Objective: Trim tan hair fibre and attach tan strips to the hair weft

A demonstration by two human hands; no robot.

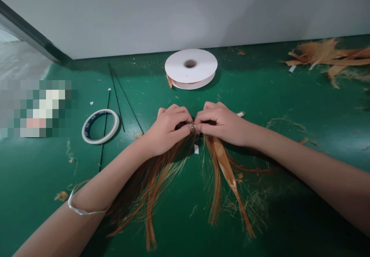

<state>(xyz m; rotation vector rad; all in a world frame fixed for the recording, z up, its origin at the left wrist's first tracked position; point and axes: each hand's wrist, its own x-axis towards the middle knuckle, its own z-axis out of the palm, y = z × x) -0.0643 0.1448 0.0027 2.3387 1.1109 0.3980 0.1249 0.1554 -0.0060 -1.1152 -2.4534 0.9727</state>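
Both hands meet near the middle of the green table. My left hand (172, 128) is closed in a pinch, thumb against fingers, on orange-brown frayed ribbon (153, 195) whose loose threads fan out toward me beneath the wrist. Touching it at the fingertips, my right hand (218, 122) also pinches the frayed ribbon; from under it hang more threads and a satin ribbon strip (224, 158) with a twisted lower end. The exact spot between the fingertips is mostly hidden. A small white piece (196, 149) lies just below the hands.
Beyond the hands stands a white ribbon spool (190, 74). At left, a roll of white tape (115, 128) lies over one of several thin dark rods (117, 99). Cut orange ribbon strips (332, 58) are heaped at back right. A pale wall (185, 14) rises behind the green table (52, 160).
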